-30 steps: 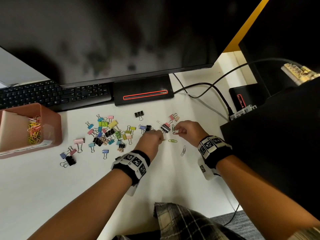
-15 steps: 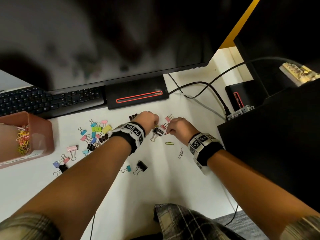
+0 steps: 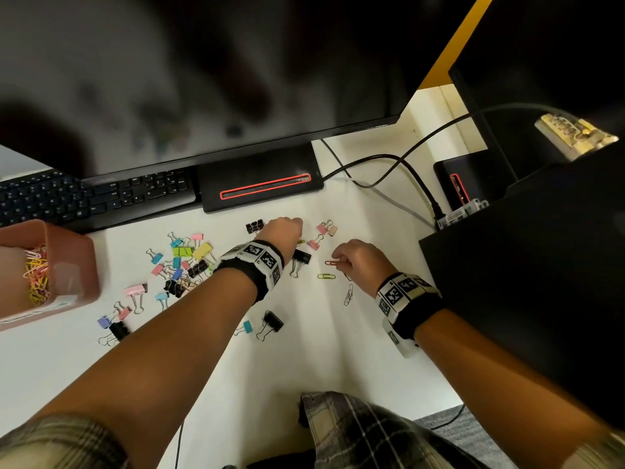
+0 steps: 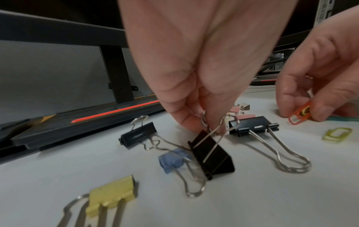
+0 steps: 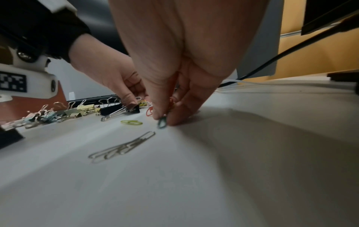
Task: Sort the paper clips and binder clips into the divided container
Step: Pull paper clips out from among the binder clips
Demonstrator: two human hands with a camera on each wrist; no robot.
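Note:
My left hand [image 3: 296,230] [image 4: 205,127] pinches the wire handles of a black binder clip [image 4: 211,155], which stands tilted on the white desk near the monitor base. To its right, my right hand [image 3: 340,260] [image 5: 165,118] pinches an orange paper clip [image 3: 332,263] [image 4: 300,115] and a dark green paper clip [image 5: 162,121] whose tip touches the desk. The pink divided container [image 3: 72,257] stands at the far left, with coloured paper clips [image 3: 35,274] in one compartment. Many coloured binder clips [image 3: 182,262] lie between it and my hands.
A yellow-green paper clip [image 3: 326,276] [image 5: 131,122] and silver paper clips [image 3: 348,294] [image 5: 124,147] lie by my right hand. Black and blue binder clips [image 3: 272,323] lie nearer me. The monitor base [image 3: 260,187], keyboard [image 3: 84,198], cables [image 3: 399,164] and a black box [image 3: 524,265] border the area.
My left hand has moved away from me toward the monitor base and taken hold of a black binder clip. My right hand has stayed near the same spot, still pinching paper clips.

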